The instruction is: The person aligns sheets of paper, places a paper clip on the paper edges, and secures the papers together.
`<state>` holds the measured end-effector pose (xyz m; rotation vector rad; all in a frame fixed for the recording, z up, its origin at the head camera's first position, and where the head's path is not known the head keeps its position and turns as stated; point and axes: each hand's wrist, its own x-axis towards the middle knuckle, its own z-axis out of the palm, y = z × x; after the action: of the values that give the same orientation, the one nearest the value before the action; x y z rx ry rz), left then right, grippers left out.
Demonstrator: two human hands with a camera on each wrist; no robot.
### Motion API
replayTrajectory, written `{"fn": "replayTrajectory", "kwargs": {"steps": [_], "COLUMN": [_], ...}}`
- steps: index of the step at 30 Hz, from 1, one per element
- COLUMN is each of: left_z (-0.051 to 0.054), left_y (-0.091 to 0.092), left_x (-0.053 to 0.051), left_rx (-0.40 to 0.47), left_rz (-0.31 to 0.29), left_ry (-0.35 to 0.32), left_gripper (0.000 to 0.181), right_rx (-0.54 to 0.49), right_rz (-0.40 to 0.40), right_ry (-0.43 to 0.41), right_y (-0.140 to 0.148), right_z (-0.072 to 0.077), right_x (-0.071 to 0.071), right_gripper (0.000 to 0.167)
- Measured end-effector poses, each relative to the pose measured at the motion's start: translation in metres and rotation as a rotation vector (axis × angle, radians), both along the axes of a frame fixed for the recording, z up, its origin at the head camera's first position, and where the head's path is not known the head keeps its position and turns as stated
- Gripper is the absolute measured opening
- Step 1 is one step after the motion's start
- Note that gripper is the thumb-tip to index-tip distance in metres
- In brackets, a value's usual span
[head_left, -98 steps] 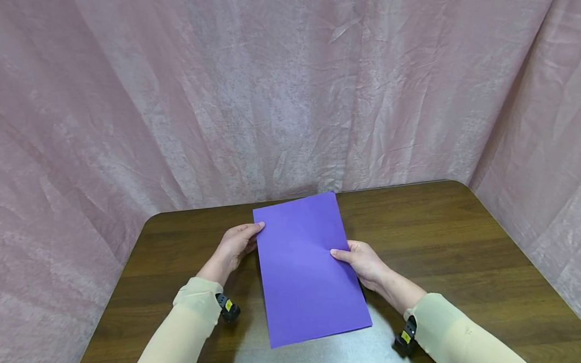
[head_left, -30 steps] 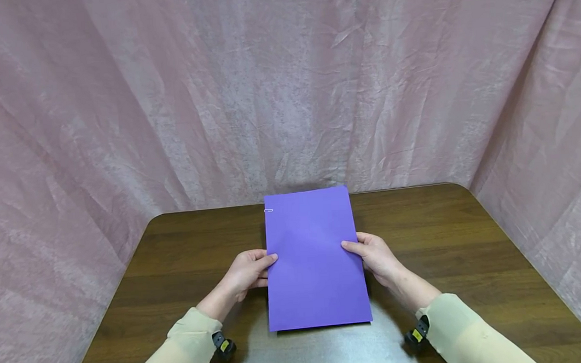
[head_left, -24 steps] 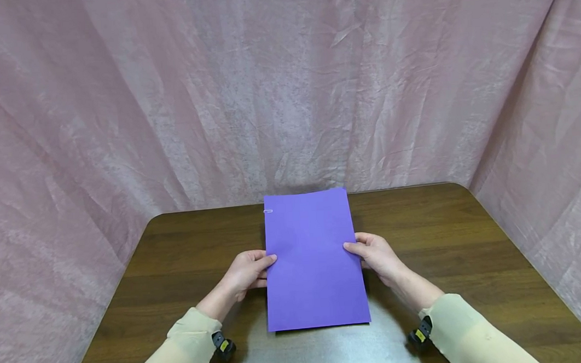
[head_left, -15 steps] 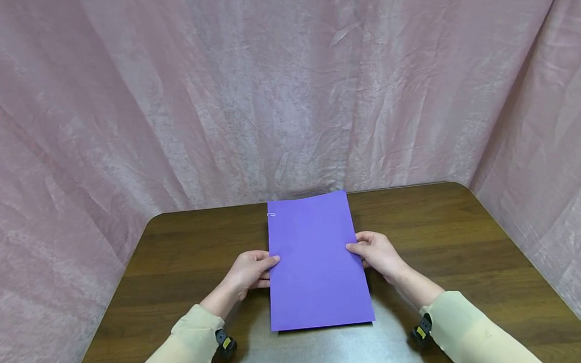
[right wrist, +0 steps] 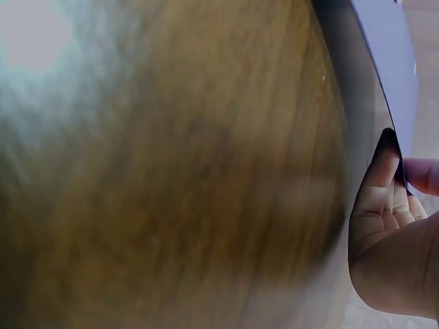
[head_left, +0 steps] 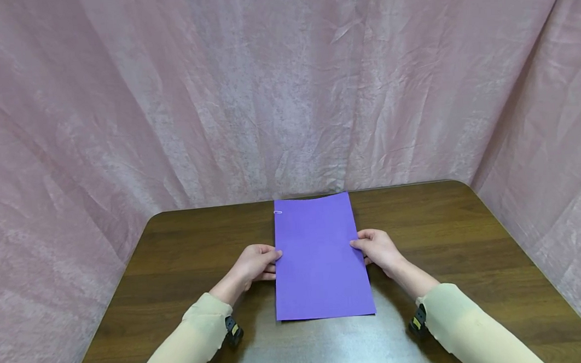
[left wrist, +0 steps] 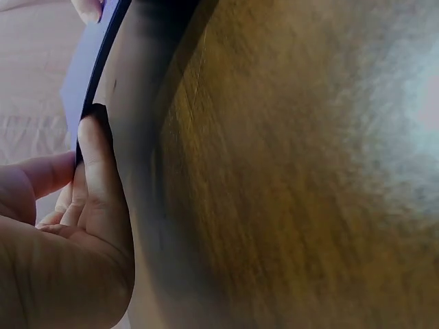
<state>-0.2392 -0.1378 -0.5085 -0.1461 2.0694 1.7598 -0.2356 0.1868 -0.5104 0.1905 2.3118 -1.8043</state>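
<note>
A stack of purple paper point(head_left: 322, 267), seemingly more than one sheet, is held above the table between both hands. A small pale paper clip point(head_left: 278, 212) sits on its left edge near the top corner. My left hand point(head_left: 257, 264) pinches the left edge, thumb on top and fingers underneath. On the opposite edge my right hand point(head_left: 379, 249) pinches in the same way. The left wrist view shows the paper point(left wrist: 86, 65) edge-on between thumb and fingers, raised off the wood. In the right wrist view the paper point(right wrist: 391, 55) also stands clear of the surface.
The dark wooden table point(head_left: 186, 253) has rounded far corners and lies beneath the paper. A pink velvet curtain point(head_left: 286, 94) hangs behind it and along the sides. Black wrist cameras point(head_left: 233, 331) sit under the sleeves. Bright glare shows on the table's near middle.
Compared with about three seconds ago, the left hand grips lower on the edge, and the clip is visible. Over the last second, paper and hands have shifted slightly right, and the near edge has moved farther away.
</note>
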Motion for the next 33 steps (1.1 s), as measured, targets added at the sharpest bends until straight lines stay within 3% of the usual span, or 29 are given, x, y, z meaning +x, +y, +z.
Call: {"fn": "replayTrajectory", "kwargs": {"steps": [7,16,22,24,27,33], "left_z": [-0.001,0.002,0.006,0.007,0.008,0.007], "left_y": [0.003,0.001,0.0,0.0,0.001,0.002], "left_x": [-0.007,-0.01,-0.01,-0.011,-0.012,-0.013], "left_rx": [-0.068,-0.285,-0.638,-0.741,-0.815,-0.887], "left_rz": [-0.001,-0.059,-0.143,-0.155,-0.162,-0.161], "left_ry": [0.013,0.089,0.301,0.341,0.349,0.356], "left_gripper": [0.019,0.018,0.025,0.026,0.027,0.026], "right_rx": [0.037,0.163,0.444,0.54,0.612,0.65], "right_rz": [0.017,0.066,0.089,0.093,0.096,0.084], "right_ry": [0.012,0.1,0.175,0.2,0.21,0.214], "right_y": [0.004,0.0,-0.003,-0.004,-0.007,-0.01], "right_z": [-0.002,-0.005,-0.002,-0.001,-0.001,-0.003], "right_x": [-0.009,-0.014,-0.016,-0.017,-0.017,-0.018], "right_gripper": [0.026,0.023,0.027,0.029,0.03,0.038]}}
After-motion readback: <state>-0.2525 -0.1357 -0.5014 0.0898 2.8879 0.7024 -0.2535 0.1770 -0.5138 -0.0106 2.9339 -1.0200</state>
